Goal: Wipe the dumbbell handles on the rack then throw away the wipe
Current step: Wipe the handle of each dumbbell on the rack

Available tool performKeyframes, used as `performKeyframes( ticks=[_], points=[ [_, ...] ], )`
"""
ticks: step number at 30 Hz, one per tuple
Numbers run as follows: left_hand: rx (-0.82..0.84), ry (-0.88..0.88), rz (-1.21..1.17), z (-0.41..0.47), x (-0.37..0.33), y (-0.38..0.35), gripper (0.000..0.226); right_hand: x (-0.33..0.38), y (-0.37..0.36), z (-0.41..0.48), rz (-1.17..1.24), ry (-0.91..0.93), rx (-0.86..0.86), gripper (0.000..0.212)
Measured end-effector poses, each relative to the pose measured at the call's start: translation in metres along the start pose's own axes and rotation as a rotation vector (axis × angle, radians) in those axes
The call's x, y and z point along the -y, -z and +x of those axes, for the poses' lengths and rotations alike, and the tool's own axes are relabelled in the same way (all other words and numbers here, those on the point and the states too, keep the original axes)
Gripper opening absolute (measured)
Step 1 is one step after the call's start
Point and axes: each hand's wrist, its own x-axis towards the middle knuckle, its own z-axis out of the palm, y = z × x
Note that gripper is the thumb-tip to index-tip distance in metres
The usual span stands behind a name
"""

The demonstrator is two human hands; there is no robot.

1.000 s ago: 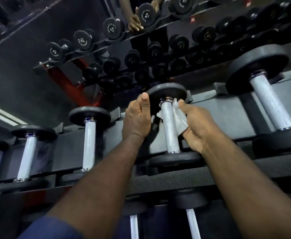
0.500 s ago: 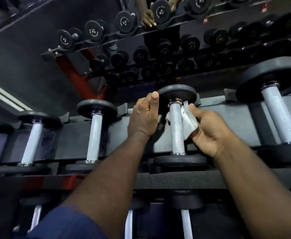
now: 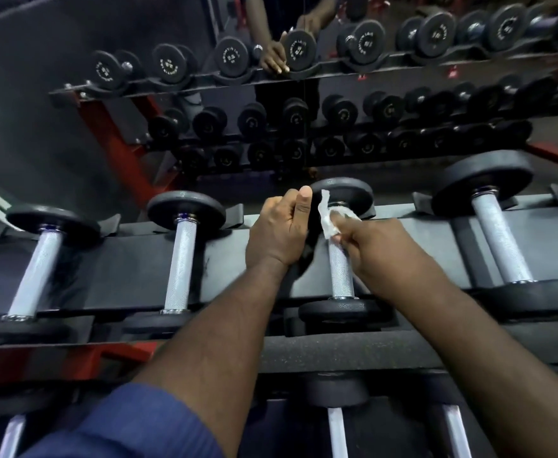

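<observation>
Mid-wipe on the third handle [image 3: 340, 269] from the left, top row of the rack [image 3: 122, 266]. Pinches the white wipe [image 3: 329, 219] in the curled fingers of the right hand [image 3: 367, 246] and presses it round the far end of that handle, just under the far plate [image 3: 343, 193], with a loose corner sticking up. Keeps the left hand [image 3: 279, 229] just beside, fingers curled and thumb pointing up, close to the same plate; cannot tell whether gripping anything or only bracing.

Judging by the bare metal below the wipe, calls next for a pull down toward the near plate [image 3: 340, 310], likely with a twist to reach the underside. Then probably on to the thicker handle [image 3: 499, 239] at the right. Leaves the throwing away for later; no bin in view.

Hides most of the wipe inside the right fist, likewise the left palm and the underside of the handle. Cuts off the lower row [image 3: 337, 434] behind both forearms and the bottom edge. Cannot tell whether the two handles at the left [image 3: 181, 266] are already clean. Shows numbers on the plates in the mirror [image 3: 72, 77], too blurred to read
</observation>
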Motion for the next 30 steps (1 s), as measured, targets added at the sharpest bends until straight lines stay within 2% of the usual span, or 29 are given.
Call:
performKeyframes(
  ticks=[4,9,11,13,15,18,20,22,26,28,30],
  points=[
    [0.008,-0.011,0.004,0.000,0.001,0.000,0.064,0.008,0.005,0.005,-0.084,-0.046,0.036,0.025],
    [0.029,0.000,0.001,0.000,0.001,0.001,0.064,0.029,0.034,-0.003,-0.229,-0.050,0.288,0.017],
    [0.035,-0.006,-0.014,-0.002,0.000,0.003,0.064,0.031,0.040,-0.007,-0.215,-0.044,0.242,0.014],
    [0.043,-0.007,-0.021,-0.002,0.000,0.005,0.062,0.026,0.042,-0.010,-0.020,-0.084,0.082,0.025],
    [0.046,-0.003,-0.024,-0.002,0.000,0.006,0.061,0.020,0.043,-0.014,0.380,-0.215,-0.010,0.033],
    [0.032,-0.008,-0.007,-0.002,0.001,0.005,0.064,0.012,0.037,-0.020,0.777,-0.368,-0.001,0.046],
    [0.025,-0.017,-0.006,-0.002,0.001,0.005,0.065,0.004,0.035,-0.020,1.120,-0.486,-0.032,0.044],
    [0.019,-0.018,-0.001,-0.002,0.001,0.004,0.065,-0.002,0.037,-0.017,1.372,-0.526,-0.028,0.041],
    [0.023,0.005,0.005,-0.002,-0.001,0.004,0.063,-0.010,0.036,-0.010,1.408,-0.544,0.122,0.037],
    [0.009,0.012,0.009,-0.002,-0.002,0.004,0.064,-0.013,0.038,-0.004,1.333,-0.503,0.183,0.036],
    [0.006,0.020,0.015,-0.003,-0.005,0.003,0.066,-0.019,0.035,0.001,1.149,-0.397,0.209,0.028]
  ],
)
